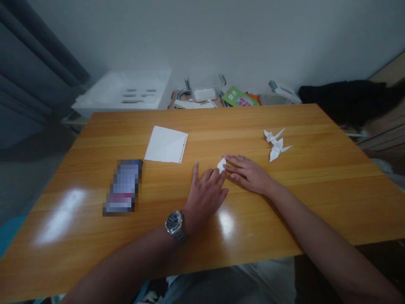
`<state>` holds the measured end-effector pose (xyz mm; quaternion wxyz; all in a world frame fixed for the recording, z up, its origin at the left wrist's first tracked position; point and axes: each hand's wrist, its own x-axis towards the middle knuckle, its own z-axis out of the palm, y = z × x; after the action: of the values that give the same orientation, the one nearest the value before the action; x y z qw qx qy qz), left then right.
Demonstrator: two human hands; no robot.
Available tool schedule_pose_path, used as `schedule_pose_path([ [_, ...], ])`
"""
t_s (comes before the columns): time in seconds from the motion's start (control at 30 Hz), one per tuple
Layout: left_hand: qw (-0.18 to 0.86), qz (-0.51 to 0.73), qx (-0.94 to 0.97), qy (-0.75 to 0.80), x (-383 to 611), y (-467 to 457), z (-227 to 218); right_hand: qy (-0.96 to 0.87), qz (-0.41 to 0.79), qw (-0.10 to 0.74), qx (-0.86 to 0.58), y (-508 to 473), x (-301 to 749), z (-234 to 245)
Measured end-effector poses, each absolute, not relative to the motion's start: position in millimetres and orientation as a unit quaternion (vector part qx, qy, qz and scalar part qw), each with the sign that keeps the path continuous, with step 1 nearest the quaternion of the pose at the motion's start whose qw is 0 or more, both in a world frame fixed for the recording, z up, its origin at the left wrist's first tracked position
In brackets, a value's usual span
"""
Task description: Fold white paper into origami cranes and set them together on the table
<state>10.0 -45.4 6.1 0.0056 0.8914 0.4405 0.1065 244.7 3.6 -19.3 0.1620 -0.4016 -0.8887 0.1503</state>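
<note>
A small piece of folded white paper (222, 165) lies on the wooden table between my hands. My left hand (206, 192), with a metal watch (174, 223) on its wrist, rests palm down, its fingers apart and some of them bent. Its fingertips press on the near edge of the folded paper. From the other side my right hand (251, 174) lies flat with fingers stretched out, its fingertips touching the paper's right edge. Parts of the paper are hidden under the fingers. Two folded paper cranes (276, 149) sit close together beyond my right hand.
A white sheet with punched holes (166, 144) lies at the back left of the table (316, 190). Nearer on the left is a blurred-out phone (124, 185). Behind the table stand a white plastic container (126, 90) and a green packet (238, 98).
</note>
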Motion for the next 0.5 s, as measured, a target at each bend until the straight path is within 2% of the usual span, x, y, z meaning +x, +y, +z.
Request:
schedule_pose_path([
  [0.3, 0.02, 0.105, 0.902, 0.419, 4.7, -34.7, 6.1, -0.891, 0.134, 0.159, -0.404, 2.5, 240.0, -19.0],
  [0.5, 0.033, 0.122, 0.912, 0.39, -8.5, -16.8, 5.0, -0.893, 0.122, 0.108, -0.42, -0.7, 235.4, -22.6],
])
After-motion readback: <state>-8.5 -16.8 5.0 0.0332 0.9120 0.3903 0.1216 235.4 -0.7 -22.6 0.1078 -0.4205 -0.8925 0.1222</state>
